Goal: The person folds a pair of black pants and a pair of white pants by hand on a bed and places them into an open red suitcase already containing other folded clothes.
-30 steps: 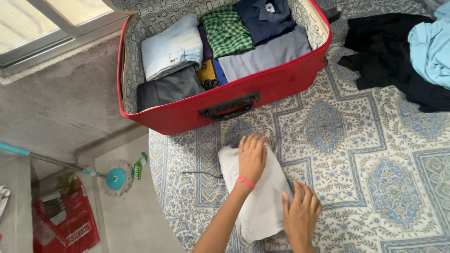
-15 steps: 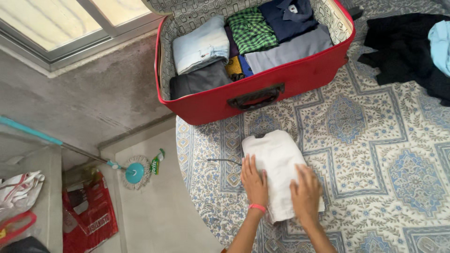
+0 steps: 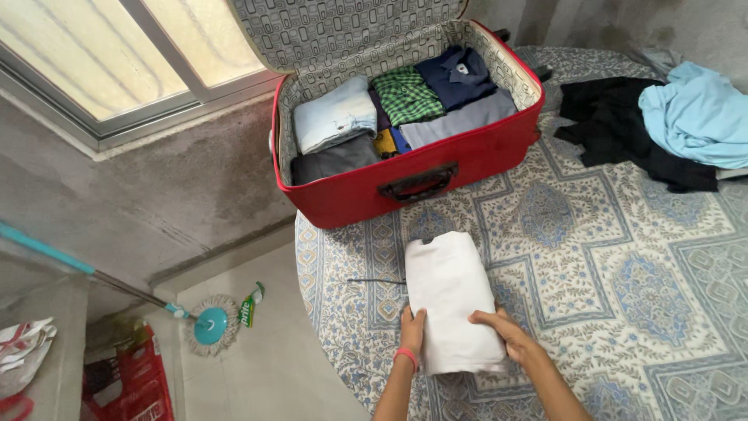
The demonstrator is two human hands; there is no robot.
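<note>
Head view: both hands, left hand [image 3: 412,327] and right hand [image 3: 505,334], grip a neatly folded white garment [image 3: 449,296].

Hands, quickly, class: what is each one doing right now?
Left hand: gripping the near left edge of the folded white garment.
Right hand: gripping its near right edge.

One suitcase [image 3: 405,117] (red), two hands, one mop [image 3: 209,323]

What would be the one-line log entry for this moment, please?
hands: left and right grip near end of folded white garment | on: patterned bedsheet | beyond: open red suitcase, packed with folded clothes
</note>
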